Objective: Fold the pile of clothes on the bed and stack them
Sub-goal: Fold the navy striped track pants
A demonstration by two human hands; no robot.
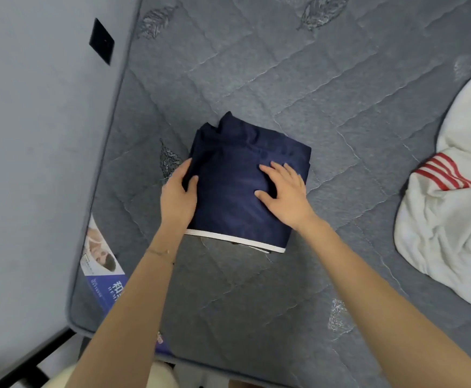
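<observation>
Head view:
Navy garment [245, 186]: lying folded mid-mattress, white-trimmed edge facing the person.
L hand [176, 196]: gripping garment's left edge, thumb curling on top.
R hand [284, 196]: pressing flat on top, fingers spread.
Mattress [340, 107]: showing bare quilting all round; left edge running beside wall [32, 135].
White garment [447, 219]: lying crumpled far right, well apart.

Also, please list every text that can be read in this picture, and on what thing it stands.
"和": on the blue label at the mattress edge; what follows it is hidden.
Small white print on the same label: too blurred to read.
No text visible on the folded navy garment.
</observation>
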